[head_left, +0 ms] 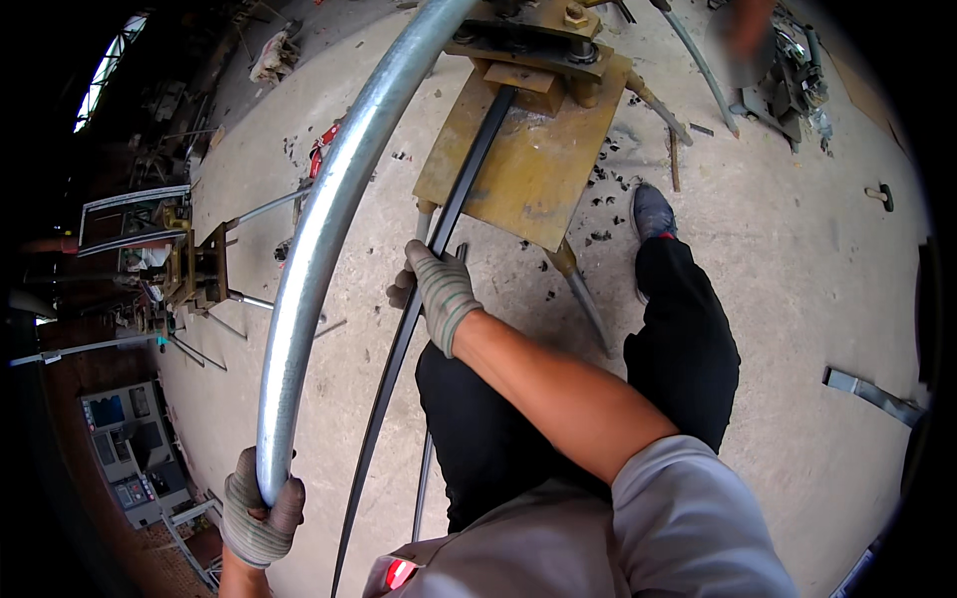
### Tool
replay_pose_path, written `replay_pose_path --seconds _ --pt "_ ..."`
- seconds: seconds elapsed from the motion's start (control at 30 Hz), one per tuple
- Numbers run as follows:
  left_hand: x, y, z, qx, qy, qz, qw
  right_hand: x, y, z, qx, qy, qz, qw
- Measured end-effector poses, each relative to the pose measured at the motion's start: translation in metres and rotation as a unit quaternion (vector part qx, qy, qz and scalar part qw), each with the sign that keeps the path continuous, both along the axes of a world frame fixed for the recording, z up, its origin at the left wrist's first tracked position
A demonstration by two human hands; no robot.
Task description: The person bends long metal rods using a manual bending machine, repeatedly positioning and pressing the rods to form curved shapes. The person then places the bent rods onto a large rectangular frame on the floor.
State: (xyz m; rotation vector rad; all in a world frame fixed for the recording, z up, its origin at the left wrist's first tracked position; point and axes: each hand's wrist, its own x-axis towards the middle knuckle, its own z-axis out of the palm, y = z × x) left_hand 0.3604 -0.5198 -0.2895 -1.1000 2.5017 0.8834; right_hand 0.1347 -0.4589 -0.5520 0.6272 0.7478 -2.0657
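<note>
My gloved left hand is wrapped round the lower end of a shiny galvanized steel pipe, which rises past the top of the picture. My right hand, also gloved, grips a long black metal bar about midway along its visible length. The far end of that bar goes into the jaws of a bolted metal press, above a yellowish steel plate on legs. Where the pipe joins the press, if it does, is out of view.
Small black offcuts litter the floor beside the plate's legs. A hammer and a bent metal piece lie at the right. Scrap metal is heaped at the far right. Another metal stand and a grey control panel are at the left.
</note>
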Motion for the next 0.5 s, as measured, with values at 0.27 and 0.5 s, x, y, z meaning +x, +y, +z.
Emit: replay_pose_path --seconds 0.27,0.5 --pt "0.024 -0.014 -0.002 0.010 0.001 -0.019 1.000 -0.001 -0.020 0.001 0.073 -0.012 -0.044 0.996" --pt "0.037 -0.024 -0.007 0.027 0.027 -0.055 0.998 -0.019 -0.022 0.001 0.039 -0.026 -0.060 0.997"
